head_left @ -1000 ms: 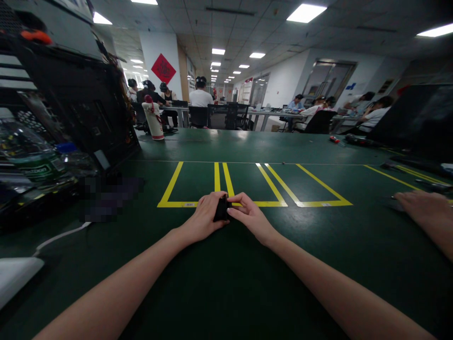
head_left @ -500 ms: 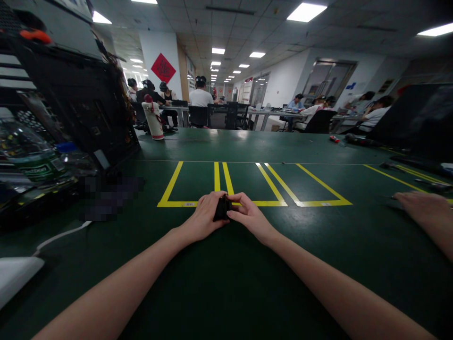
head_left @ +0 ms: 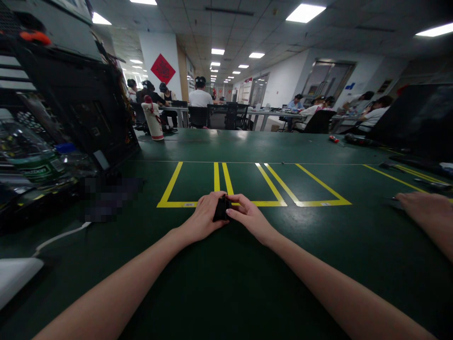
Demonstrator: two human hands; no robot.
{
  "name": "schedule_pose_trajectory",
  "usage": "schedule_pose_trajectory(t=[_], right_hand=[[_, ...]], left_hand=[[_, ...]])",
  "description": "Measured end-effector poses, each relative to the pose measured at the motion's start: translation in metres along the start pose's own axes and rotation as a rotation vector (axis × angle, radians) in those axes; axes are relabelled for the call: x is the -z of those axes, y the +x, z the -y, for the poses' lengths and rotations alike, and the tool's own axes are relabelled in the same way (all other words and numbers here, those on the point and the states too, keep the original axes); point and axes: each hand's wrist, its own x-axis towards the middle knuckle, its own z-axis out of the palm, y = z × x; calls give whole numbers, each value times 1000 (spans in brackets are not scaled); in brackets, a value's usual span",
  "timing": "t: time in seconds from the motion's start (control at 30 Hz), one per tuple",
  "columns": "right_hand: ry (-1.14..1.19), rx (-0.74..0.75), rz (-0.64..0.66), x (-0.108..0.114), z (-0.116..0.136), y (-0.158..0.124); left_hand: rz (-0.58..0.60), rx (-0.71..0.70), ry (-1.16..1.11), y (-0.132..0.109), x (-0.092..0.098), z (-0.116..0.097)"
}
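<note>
A small black block-shaped object [head_left: 221, 210] is held between my two hands, just in front of the yellow tape line on the green table [head_left: 226, 274]. Its exact kind is too dark to make out. My left hand [head_left: 203, 216] wraps round its left side, thumb low and fingers over the top. From the right, my right hand [head_left: 252, 218] pinches its near edge with thumb and fingertips. Parts of the object are covered by the fingers of both hands.
Yellow tape [head_left: 272, 182] marks several areas ahead. A dark computer case [head_left: 88, 108], a water bottle [head_left: 35, 165] and a white cable [head_left: 62, 237] are at left. A white cylinder [head_left: 153, 122] stands far back. At right, a co-worker's hand [head_left: 419, 208] holds a dark tool.
My hands and the black object stay almost in place. The co-worker's hand at the right edge has shifted very slightly.
</note>
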Motion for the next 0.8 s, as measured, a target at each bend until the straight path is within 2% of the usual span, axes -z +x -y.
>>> schedule_pose_trajectory(t=[0.4,0.57,0.8], right_hand=[[6,18,-12,-1,0,-1],[-8,-26,10,0,2,-1],[41,27,-3,-2,-2,-1]], left_hand=[[14,14,4,1,0,-1],[13,12,1,0,1,-1],[6,-1,28,2,-1,2]])
